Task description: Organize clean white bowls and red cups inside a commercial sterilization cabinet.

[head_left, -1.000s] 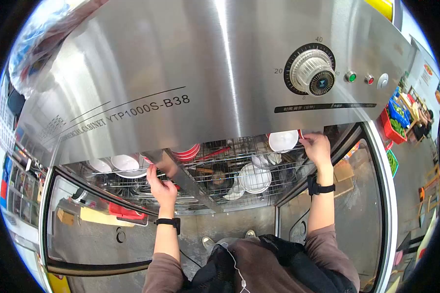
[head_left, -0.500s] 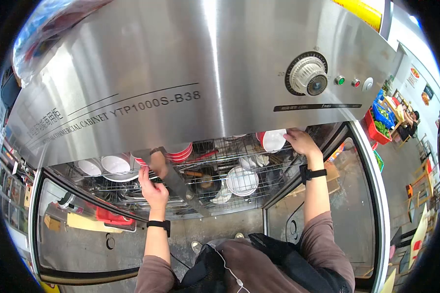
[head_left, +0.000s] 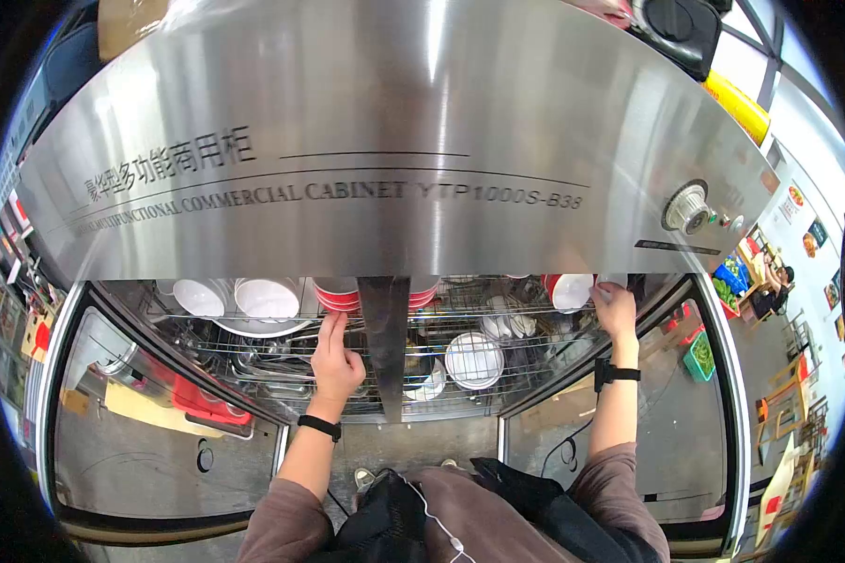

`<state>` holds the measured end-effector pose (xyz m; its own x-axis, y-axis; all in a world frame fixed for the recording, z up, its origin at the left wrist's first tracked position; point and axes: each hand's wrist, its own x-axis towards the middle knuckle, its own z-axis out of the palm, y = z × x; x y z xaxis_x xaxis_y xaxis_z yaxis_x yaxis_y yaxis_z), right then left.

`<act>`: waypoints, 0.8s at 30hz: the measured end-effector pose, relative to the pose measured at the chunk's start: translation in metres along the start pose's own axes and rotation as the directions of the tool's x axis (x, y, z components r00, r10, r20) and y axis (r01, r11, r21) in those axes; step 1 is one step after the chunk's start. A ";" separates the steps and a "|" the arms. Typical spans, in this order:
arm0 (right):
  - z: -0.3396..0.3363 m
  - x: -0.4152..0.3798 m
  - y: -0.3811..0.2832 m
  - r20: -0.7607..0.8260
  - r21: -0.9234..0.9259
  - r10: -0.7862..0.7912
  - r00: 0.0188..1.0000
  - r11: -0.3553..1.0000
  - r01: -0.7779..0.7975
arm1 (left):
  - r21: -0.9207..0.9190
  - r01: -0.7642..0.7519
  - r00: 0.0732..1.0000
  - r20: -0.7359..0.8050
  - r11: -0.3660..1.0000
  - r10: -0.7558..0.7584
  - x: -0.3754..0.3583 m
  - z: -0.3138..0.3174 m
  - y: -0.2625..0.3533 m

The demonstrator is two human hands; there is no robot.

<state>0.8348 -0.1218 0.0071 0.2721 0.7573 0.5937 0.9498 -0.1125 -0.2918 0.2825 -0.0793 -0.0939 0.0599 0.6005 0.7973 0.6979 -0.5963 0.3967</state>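
Note:
My left hand (head_left: 336, 361) reaches to the upper wire shelf of a steel cabinet. Its fingers stretch upward and touch the front of a stack of red bowls (head_left: 336, 297), with the thumb apart. My right hand (head_left: 616, 311) is at the shelf's right end, fingers bent against the right rim of a red-and-white bowl (head_left: 571, 292) that lies tipped toward me. A pale shape (head_left: 613, 279) shows just behind those fingers; what it is I cannot make out. The cabinet panel's lower edge hides the backs of the bowls.
White bowls (head_left: 267, 299) stand on the shelf's left. On the lower rack are stacked white plates (head_left: 474, 361) and metal trays (head_left: 270, 371). A steel centre post (head_left: 383, 347) divides the opening. Glass doors (head_left: 174, 422) stand open on both sides. A person (head_left: 775, 281) sits far right.
The view has turned and shifted, so the cabinet's lettering and dial sit further right. Both hands stay near the same bowls. The red stack by my left hand shows more fully.

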 end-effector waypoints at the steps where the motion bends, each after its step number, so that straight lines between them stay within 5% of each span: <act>1: 0.000 0.001 -0.007 -0.089 -0.026 -0.019 0.996 1.000 0.016 | -0.015 -0.004 1.000 0.004 1.000 0.004 0.000 -0.001 -0.002; 4: 0.000 0.001 -0.053 -0.342 -0.027 -0.145 0.928 0.989 0.144 | -0.059 0.008 1.000 0.026 0.998 -0.006 -0.001 -0.003 -0.006; 10: 0.043 0.022 -0.175 0.127 0.117 -0.334 0.934 0.940 0.320 | -0.054 -0.063 0.993 0.093 0.997 0.068 -0.002 -0.008 -0.016; 13: 0.079 0.044 -0.194 0.271 -0.179 -0.376 0.886 0.885 0.430 | -0.006 -0.043 0.972 0.230 0.999 0.044 -0.002 -0.018 -0.018; 15: 0.128 0.065 -0.160 0.179 -0.131 -0.552 0.814 0.807 0.576 | -0.030 -0.090 0.962 0.257 0.995 0.095 0.003 -0.027 -0.017; 24: 0.133 0.074 -0.178 0.361 -0.174 -0.506 0.783 0.788 0.590 | -0.092 0.048 0.910 0.414 0.995 -0.006 0.009 -0.048 -0.007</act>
<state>0.6653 0.0398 0.0036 -0.3235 0.8821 0.3424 0.9363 0.2461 0.2506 0.2439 -0.0950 -0.0680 0.3461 0.7708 0.5349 0.6313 -0.6131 0.4749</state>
